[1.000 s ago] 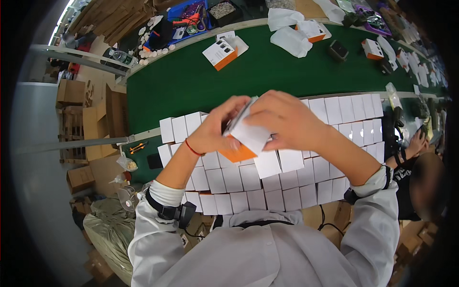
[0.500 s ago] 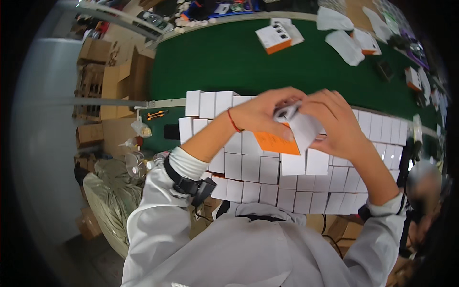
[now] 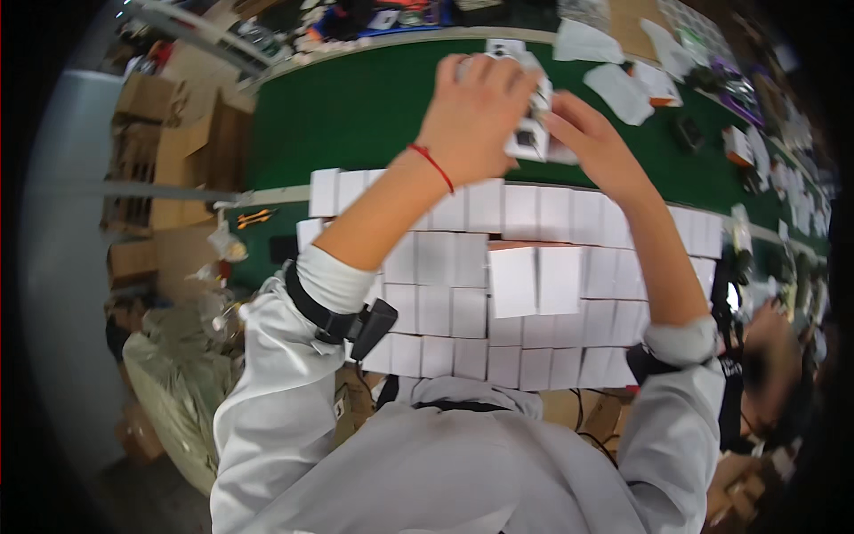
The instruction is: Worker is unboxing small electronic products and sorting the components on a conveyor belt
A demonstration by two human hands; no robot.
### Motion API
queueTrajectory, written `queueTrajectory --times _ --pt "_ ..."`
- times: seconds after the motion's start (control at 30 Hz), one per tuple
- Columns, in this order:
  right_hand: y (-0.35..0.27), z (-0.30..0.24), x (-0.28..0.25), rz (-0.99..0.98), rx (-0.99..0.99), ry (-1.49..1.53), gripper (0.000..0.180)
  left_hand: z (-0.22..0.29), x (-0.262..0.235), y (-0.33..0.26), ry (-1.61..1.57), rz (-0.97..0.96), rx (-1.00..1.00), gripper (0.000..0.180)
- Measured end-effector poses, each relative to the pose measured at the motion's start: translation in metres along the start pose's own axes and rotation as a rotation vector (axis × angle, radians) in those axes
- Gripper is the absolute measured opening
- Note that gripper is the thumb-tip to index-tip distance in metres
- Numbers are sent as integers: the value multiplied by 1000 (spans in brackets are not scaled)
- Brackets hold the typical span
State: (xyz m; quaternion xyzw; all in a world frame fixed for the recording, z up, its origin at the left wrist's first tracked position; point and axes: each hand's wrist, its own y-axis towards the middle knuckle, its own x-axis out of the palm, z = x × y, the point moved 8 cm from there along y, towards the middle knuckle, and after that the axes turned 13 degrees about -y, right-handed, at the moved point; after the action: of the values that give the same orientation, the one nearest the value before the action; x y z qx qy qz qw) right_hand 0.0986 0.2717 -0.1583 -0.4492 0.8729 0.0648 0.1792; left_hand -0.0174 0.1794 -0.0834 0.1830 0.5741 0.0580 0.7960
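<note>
Clasping a white box [image 3: 532,149] above the green belt [image 3: 356,107] in the curled fingers of the left hand [image 3: 476,116]; bending the right hand [image 3: 598,147] half-curled at the box's right side, unable to tell whether gripping. Reaching beyond rows of white cartons [image 3: 435,308], with 2 more on top.

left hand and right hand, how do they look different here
The left hand overlaps the white item from the left; the right hand is at its right side. A red cord circles the left hand's wrist; the right hand's shows none. The left hand sits higher in view than the right hand. Both are bare.
</note>
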Motion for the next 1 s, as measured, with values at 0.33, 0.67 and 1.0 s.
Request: queueTrajectory --times 0.33,0.67,1.0 --pt "46 198 0 -76 436 244 43 -75 180 22 -217 -265 -349 117" --pt "35 286 -36 123 451 -621 19 -90 252 3 -73 -497 -510 111" --pt "23 211 -42 319 399 -1309 31 -71 213 4 62 -386 -339 107"
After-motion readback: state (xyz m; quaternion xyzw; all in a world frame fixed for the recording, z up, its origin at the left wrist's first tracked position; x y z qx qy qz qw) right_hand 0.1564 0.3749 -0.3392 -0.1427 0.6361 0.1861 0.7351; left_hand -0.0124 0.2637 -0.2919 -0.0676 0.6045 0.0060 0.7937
